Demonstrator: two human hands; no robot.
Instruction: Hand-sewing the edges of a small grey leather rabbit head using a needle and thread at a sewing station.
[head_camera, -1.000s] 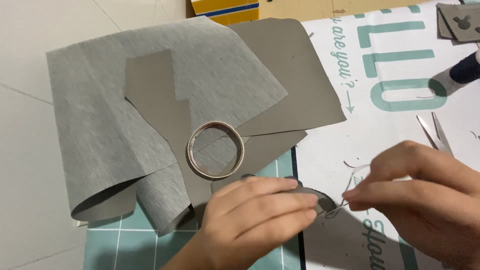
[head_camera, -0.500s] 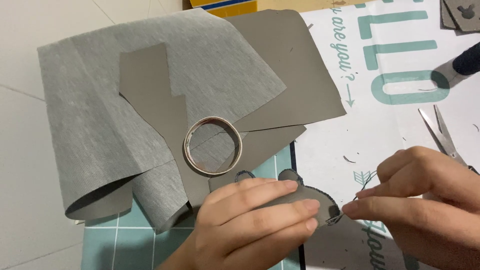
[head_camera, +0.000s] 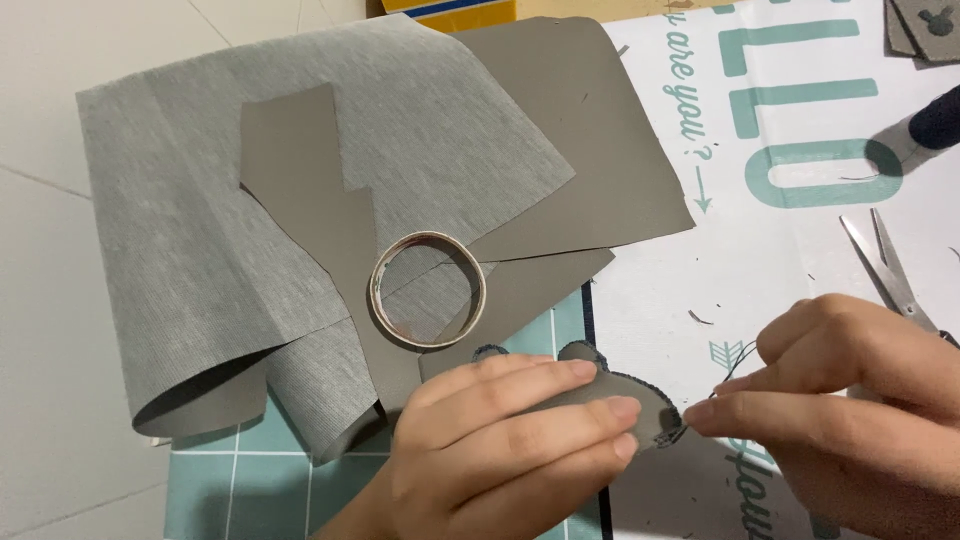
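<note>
My left hand (head_camera: 500, 445) pinches a small grey-brown shaped piece (head_camera: 615, 385) with rounded ears and dark stitching along its edge. My right hand (head_camera: 850, 420) sits just right of it, thumb and forefinger closed on a needle at the piece's right edge, with dark thread (head_camera: 745, 360) looping up over the fingers. A roll of tape (head_camera: 428, 288), seen as a ring, lies just above my left hand on a grey-brown sheet (head_camera: 590, 170).
Grey knit fabric (head_camera: 200, 240) is folded over the sheet at left. A teal cutting mat (head_camera: 240, 490) lies underneath. Scissors (head_camera: 890, 270) rest at right on a white printed sheet (head_camera: 790, 230). A dark-handled tool (head_camera: 925, 130) lies at far right.
My right hand has dropped lower and closer to the stitched piece's edge. My left hand shifted a little on the piece, and the view moved slightly.
</note>
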